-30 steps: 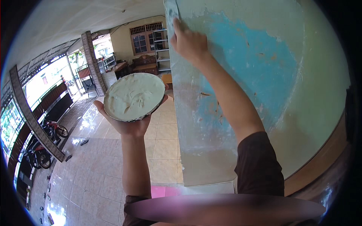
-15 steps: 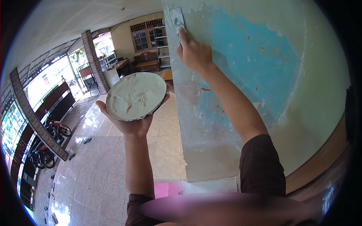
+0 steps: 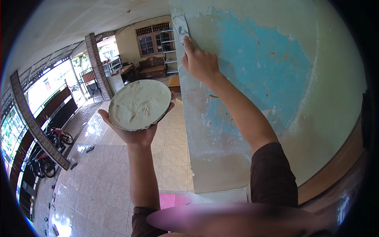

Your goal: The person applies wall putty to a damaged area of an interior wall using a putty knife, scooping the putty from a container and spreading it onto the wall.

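My left hand holds up a round, plate-like board from below, its fingers wrapped around the far rim. Smooth, pale putty covers the top of it, with ridges and dents in the middle. High on the wall, my right hand grips a putty knife, the index finger stretched along it. The putty-smeared blade lies against the wall, close to its left vertical edge. To the right of that hand spreads a bare blue patch with small brown chips and a ragged border of pale coating.
The wall's corner drops to a tiled floor, with pink and white sheets at its foot. Farther off are a metal shelf, a wooden bench, a pillar and parked motorcycles beside a fence.
My right hand and the putty knife have slid a little down and left along the wall edge. The putty board in my left hand has shifted slightly down and left.
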A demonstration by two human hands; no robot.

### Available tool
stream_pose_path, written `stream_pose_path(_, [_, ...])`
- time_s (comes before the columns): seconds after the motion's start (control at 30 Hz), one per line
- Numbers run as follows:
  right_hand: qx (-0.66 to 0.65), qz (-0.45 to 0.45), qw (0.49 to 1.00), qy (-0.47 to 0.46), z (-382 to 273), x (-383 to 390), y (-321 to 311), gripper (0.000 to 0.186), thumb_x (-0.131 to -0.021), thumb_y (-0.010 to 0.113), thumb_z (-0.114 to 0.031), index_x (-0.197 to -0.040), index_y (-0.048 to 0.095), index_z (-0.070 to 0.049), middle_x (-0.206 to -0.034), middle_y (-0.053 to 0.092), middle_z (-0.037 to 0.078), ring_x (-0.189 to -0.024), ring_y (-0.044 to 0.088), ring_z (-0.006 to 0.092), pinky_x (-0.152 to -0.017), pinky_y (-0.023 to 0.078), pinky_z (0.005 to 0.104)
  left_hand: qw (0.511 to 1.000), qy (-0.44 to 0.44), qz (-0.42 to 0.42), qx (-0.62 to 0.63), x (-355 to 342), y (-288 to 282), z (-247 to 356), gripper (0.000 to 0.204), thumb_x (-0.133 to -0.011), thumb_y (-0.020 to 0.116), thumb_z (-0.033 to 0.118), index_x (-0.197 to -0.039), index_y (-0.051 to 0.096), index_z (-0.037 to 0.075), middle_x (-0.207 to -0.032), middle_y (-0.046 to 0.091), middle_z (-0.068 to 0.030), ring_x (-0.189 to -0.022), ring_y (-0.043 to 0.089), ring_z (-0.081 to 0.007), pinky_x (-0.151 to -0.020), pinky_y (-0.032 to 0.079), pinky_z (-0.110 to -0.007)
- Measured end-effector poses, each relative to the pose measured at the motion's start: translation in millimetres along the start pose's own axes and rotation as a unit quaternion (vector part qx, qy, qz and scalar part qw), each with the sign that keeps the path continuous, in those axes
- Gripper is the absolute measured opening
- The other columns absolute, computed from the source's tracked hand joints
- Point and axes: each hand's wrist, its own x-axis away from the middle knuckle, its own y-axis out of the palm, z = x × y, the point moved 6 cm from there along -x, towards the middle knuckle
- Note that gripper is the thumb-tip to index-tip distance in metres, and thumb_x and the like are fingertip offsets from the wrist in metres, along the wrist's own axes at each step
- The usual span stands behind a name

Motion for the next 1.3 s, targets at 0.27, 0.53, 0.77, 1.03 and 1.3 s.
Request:
stream_pose_path(0.27, [0.02, -0.022, 0.999, 0.041, 26.5, -55.5, -12.1, 0.062, -0.094, 0.062, -0.03, -0.151, 0.05, -0.01, -0.078, 0.073, 0.015, -0.058, 0.07, 0.0373, -0.055, 0.057, 0.056, 1.0, -0.006, 0.008, 0.011, -10.1, 6.2, -12.5, 0.127, -0.078, 0.047, 0.096, -0.164, 0.022, 0.005, -0.163, 0.018, -0.0392, -0.142, 0.016, -0.0735, -0.113, 0.024, -0.083])
stream_pose_path(0.53, [-0.028, -0.034, 0.997, 0.062, 24.1, -37.5, -21.1, 0.064, -0.096, 0.059, -0.032, -0.154, 0.047, -0.01, -0.081, 0.073, 0.018, -0.067, 0.071, 0.0412, -0.063, 0.058, 0.0586, 1.0, -0.011, 0.004, 0.0, -5.4, 1.6, -13.8, 0.128, -0.078, 0.047, 0.096, -0.163, 0.023, 0.005, -0.162, 0.02, -0.0402, -0.142, 0.018, -0.0735, -0.113, 0.025, -0.083])
stream_pose_path(0.77, [0.004, -0.017, 0.999, 0.048, 30.1, -20.8, -8.3, 0.063, -0.096, 0.058, -0.031, -0.155, 0.046, -0.011, -0.086, 0.074, 0.017, -0.069, 0.072, 0.0411, -0.062, 0.057, 0.0582, 0.996, -0.049, -0.023, 0.071, -5.6, 16.5, -28.0, 0.129, -0.076, 0.047, 0.098, -0.163, 0.025, 0.005, -0.162, 0.021, -0.0404, -0.141, 0.021, -0.0734, -0.112, 0.026, -0.083])
stream_pose_path(1.03, [-0.017, -0.011, 0.999, 0.038, 16.6, -54.9, -21.6, 0.064, -0.095, 0.06, -0.03, -0.154, 0.046, -0.012, -0.087, 0.074, 0.02, -0.07, 0.072, 0.0407, -0.059, 0.059, 0.055, 0.995, -0.05, -0.033, 0.077, -4.0, 14.6, -33.9, 0.127, -0.078, 0.048, 0.096, -0.163, 0.025, 0.004, -0.161, 0.021, -0.0408, -0.141, 0.02, -0.0736, -0.112, 0.027, -0.083])
stream_pose_path(1.3, [-0.086, -0.102, 0.991, 0.03, 14.9, 52.3, -25.4, 0.059, -0.096, 0.061, -0.022, -0.152, 0.05, -0.009, -0.089, 0.072, 0.018, -0.068, 0.069, 0.0395, -0.063, 0.06, 0.0484, 0.996, -0.052, -0.003, 0.075, 5.8, 10.8, -57.7, 0.124, -0.078, 0.051, 0.094, -0.163, 0.025, 0.007, -0.161, 0.021, -0.0399, -0.14, 0.019, -0.0753, -0.111, 0.028, -0.083])
